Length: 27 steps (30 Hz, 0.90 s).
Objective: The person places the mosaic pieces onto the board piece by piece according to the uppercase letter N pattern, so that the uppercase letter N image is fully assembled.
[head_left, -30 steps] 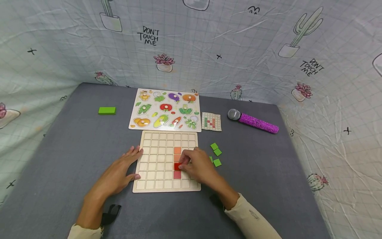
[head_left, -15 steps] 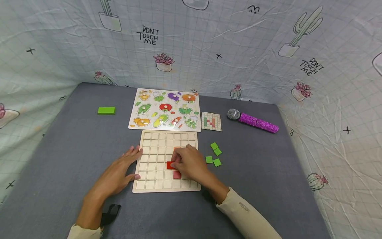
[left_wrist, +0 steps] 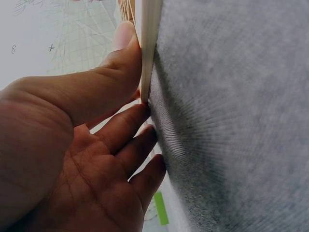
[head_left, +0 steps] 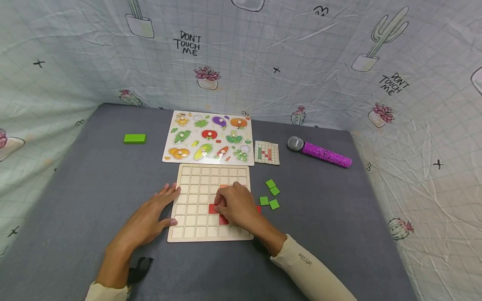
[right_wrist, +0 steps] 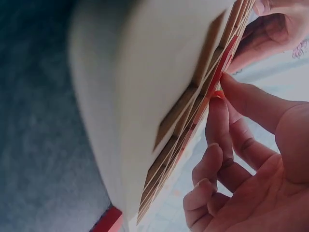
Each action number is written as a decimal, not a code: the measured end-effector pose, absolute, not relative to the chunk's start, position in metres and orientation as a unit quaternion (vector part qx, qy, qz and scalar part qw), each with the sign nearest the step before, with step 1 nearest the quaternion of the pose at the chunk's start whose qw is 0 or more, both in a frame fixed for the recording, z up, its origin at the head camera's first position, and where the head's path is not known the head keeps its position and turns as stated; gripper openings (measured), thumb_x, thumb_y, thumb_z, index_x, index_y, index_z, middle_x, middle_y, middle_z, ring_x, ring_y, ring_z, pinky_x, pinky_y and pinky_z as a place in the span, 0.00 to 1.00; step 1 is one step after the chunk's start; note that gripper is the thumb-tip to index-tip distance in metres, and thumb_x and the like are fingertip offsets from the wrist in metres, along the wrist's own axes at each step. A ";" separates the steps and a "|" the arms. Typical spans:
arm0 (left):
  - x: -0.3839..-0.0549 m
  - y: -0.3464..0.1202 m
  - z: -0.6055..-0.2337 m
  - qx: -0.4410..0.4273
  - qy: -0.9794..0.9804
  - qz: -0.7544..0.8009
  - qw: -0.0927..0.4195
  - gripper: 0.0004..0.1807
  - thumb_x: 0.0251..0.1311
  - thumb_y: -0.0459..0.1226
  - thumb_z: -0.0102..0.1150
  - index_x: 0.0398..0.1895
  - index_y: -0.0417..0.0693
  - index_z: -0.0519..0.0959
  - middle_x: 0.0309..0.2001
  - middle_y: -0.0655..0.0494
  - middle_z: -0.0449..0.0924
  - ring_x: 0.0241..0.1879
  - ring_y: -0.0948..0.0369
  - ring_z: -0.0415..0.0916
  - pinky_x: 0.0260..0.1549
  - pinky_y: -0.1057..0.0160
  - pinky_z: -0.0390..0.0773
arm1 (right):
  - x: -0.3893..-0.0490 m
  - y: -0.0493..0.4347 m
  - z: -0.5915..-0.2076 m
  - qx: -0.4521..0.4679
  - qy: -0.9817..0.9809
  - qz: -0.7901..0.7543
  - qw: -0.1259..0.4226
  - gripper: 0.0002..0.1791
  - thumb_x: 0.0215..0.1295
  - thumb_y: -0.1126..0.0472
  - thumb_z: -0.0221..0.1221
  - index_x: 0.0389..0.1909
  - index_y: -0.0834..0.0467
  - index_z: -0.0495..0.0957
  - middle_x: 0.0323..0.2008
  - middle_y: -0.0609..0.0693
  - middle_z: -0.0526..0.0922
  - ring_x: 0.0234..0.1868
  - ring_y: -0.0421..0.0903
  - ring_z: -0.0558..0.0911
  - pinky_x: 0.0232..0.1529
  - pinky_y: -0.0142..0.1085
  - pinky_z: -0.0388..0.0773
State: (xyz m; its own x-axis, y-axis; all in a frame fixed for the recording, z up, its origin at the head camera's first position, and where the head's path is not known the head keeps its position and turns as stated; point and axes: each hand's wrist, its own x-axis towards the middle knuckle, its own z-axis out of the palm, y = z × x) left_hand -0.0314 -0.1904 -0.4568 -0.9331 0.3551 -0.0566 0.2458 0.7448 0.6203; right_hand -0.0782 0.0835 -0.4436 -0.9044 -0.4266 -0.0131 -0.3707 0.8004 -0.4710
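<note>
A wooden grid board (head_left: 192,179) lies in the middle of the table. My right hand (head_left: 238,205) is over its lower half, thumb and forefinger pinching a red square tile (head_left: 212,208) at a cell. The fingertips are right at the grid in the right wrist view. A second red tile (head_left: 224,220) sits one row nearer, and an orange tile (head_left: 224,186) shows partly above the hand; cells between are hidden. My left hand (head_left: 150,215) steadies the board's left edge, its thumb (left_wrist: 124,36) on the rim and its fingers extended along the side.
Several green tiles (head_left: 274,191) lie right of the board, and a red piece (head_left: 258,209) shows beside my right wrist. Behind are a vegetable puzzle board (head_left: 192,129), a pattern card (head_left: 273,160) and a purple microphone (head_left: 326,155). A green block (head_left: 134,139) lies far left.
My right hand has shifted left with the red tile, from the orange tiles' column to the neighbouring cell, and lowered it there. The left hand stays put.
</note>
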 end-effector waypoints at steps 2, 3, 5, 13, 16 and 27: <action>-0.031 -0.191 -0.457 0.163 0.930 0.318 0.086 0.52 0.56 0.32 0.78 0.83 0.42 0.61 0.84 0.41 0.56 0.84 0.39 0.51 0.77 0.31 0.58 | -0.078 0.086 -0.443 -0.215 0.945 -0.240 0.059 0.06 0.59 0.60 0.77 0.29 0.47 0.90 0.19 0.37 0.78 0.30 0.39 0.69 0.32 0.31 0.65; -0.031 -0.191 -0.457 0.164 0.930 0.318 0.086 0.52 0.56 0.32 0.78 0.83 0.42 0.61 0.84 0.41 0.56 0.84 0.39 0.51 0.77 0.31 0.58 | -0.078 0.088 -0.443 -0.216 0.944 -0.243 0.059 0.05 0.59 0.61 0.77 0.30 0.47 0.90 0.19 0.37 0.78 0.31 0.39 0.69 0.32 0.31 0.65; -0.031 -0.190 -0.457 0.163 0.930 0.318 0.086 0.52 0.56 0.32 0.78 0.83 0.42 0.61 0.84 0.41 0.56 0.84 0.39 0.51 0.77 0.31 0.58 | -0.077 0.091 -0.443 -0.219 0.940 -0.255 0.062 0.05 0.58 0.62 0.76 0.32 0.49 0.91 0.20 0.38 0.80 0.31 0.38 0.69 0.32 0.30 0.65; -0.031 -0.191 -0.457 0.164 0.930 0.317 0.085 0.51 0.57 0.32 0.77 0.83 0.41 0.61 0.84 0.41 0.56 0.84 0.39 0.51 0.78 0.31 0.57 | -0.069 0.111 -0.443 -0.197 0.932 -0.296 0.068 0.10 0.56 0.60 0.80 0.37 0.49 0.90 0.27 0.41 0.85 0.35 0.40 0.74 0.32 0.32 0.70; -0.030 -0.191 -0.457 0.162 0.931 0.316 0.084 0.51 0.56 0.31 0.78 0.83 0.41 0.61 0.84 0.41 0.56 0.84 0.39 0.51 0.77 0.31 0.57 | -0.066 0.121 -0.443 -0.184 0.933 -0.301 0.068 0.12 0.54 0.61 0.80 0.38 0.49 0.90 0.29 0.42 0.86 0.38 0.43 0.76 0.35 0.33 0.72; -0.030 -0.190 -0.458 0.163 0.931 0.315 0.086 0.51 0.57 0.32 0.78 0.83 0.41 0.61 0.84 0.41 0.56 0.84 0.39 0.51 0.77 0.31 0.58 | -0.058 0.159 -0.439 -0.126 0.945 -0.297 0.059 0.18 0.53 0.62 0.81 0.45 0.50 0.89 0.38 0.45 0.88 0.44 0.46 0.77 0.43 0.39 0.77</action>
